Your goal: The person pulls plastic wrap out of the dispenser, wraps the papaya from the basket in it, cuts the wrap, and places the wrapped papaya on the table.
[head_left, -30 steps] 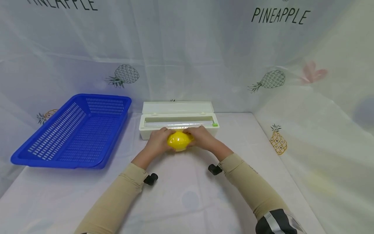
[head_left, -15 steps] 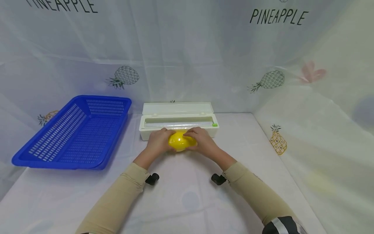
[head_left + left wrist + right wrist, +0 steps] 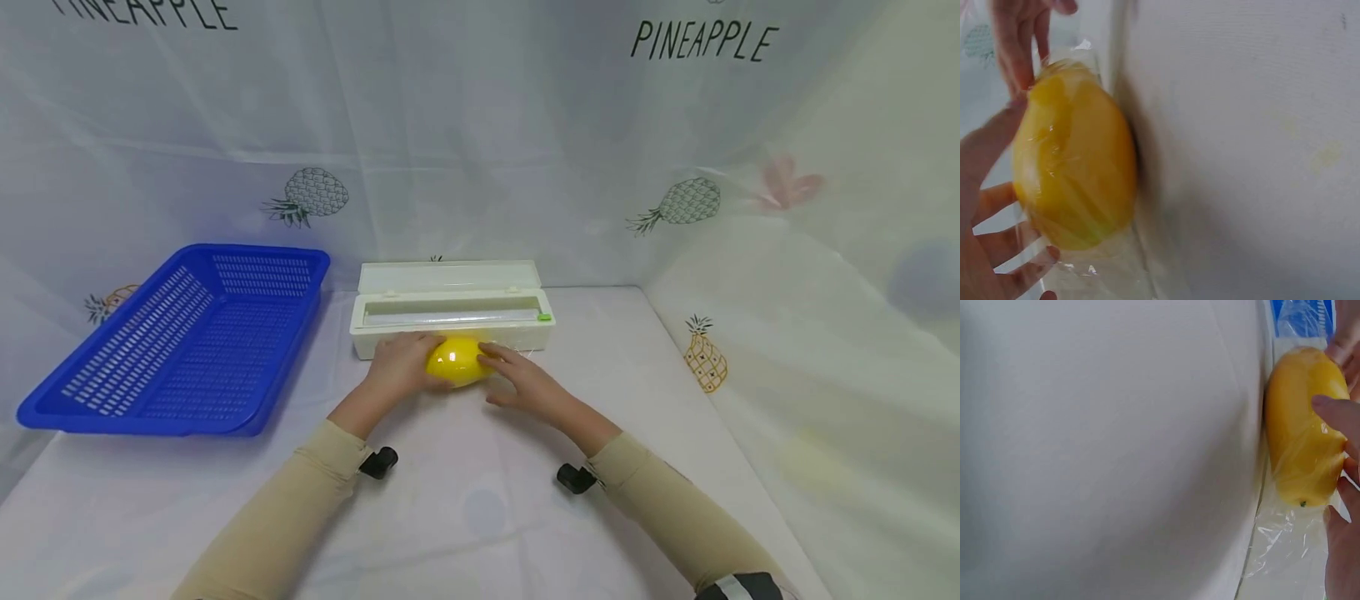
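A glossy yellow mango (image 3: 454,362), wrapped in clear cling film, lies on the table against the front of a white cling film dispenser (image 3: 450,333). My left hand (image 3: 399,365) holds its left side, thumb nearer me and fingers on the far side. Toward the right end, my right hand (image 3: 531,385) touches the mango with extended fingers, its thumb standing apart. Loose film (image 3: 1100,269) trails past the fruit's end in the left wrist view. In the right wrist view the wrapped mango (image 3: 1304,425) shows a small dark stem spot.
A blue slotted basket (image 3: 288,375) stands to the left on the white-covered table (image 3: 450,533). The dispenser's lid (image 3: 450,277) is raised, showing the film roll (image 3: 450,317) and a green slider (image 3: 544,317). A pineapple-print curtain (image 3: 480,150) hangs behind.
My right hand has loosened its hold and drawn back to the right, its thumb coming off the mango. The left hand still holds the fruit, which stays in front of the dispenser.
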`<action>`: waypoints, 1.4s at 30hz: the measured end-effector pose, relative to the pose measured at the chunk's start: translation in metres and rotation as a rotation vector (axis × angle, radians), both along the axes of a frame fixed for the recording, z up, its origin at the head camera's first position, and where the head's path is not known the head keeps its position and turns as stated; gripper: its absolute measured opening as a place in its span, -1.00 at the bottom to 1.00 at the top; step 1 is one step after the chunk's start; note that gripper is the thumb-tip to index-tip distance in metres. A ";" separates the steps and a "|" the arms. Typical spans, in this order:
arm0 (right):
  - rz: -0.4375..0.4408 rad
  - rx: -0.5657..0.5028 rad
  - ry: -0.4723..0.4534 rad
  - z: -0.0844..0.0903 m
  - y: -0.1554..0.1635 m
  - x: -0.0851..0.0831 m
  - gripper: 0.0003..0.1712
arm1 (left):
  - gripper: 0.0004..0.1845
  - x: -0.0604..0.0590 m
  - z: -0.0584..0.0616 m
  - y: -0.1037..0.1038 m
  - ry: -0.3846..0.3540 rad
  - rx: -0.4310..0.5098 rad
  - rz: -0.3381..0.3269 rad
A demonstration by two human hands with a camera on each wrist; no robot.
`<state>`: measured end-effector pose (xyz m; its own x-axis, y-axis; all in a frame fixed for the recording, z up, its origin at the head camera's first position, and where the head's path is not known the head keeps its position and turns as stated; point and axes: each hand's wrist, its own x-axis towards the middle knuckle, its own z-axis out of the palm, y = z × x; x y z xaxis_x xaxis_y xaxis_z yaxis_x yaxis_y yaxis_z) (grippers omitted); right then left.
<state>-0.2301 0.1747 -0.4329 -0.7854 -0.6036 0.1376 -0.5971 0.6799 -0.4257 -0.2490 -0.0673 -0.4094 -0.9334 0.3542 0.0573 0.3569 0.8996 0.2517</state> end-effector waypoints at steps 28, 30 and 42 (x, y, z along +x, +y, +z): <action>-0.576 -0.801 -0.391 -0.007 0.063 -0.061 -0.20 | -0.57 -0.054 0.053 0.078 -0.056 0.060 -0.147; -0.581 -0.813 -0.434 -0.011 0.061 -0.066 -0.19 | -0.57 -0.060 0.053 0.090 -0.060 0.064 -0.171; -0.492 -0.888 -0.425 -0.030 0.068 -0.080 -0.16 | -0.64 -0.084 0.043 0.146 0.012 -0.076 -0.274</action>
<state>-0.3099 0.2425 -0.4633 -0.9991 -0.0313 0.0287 -0.0332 0.1530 -0.9877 -0.3327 0.0785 -0.3661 -0.8015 0.5971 0.0317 0.5921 0.7852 0.1815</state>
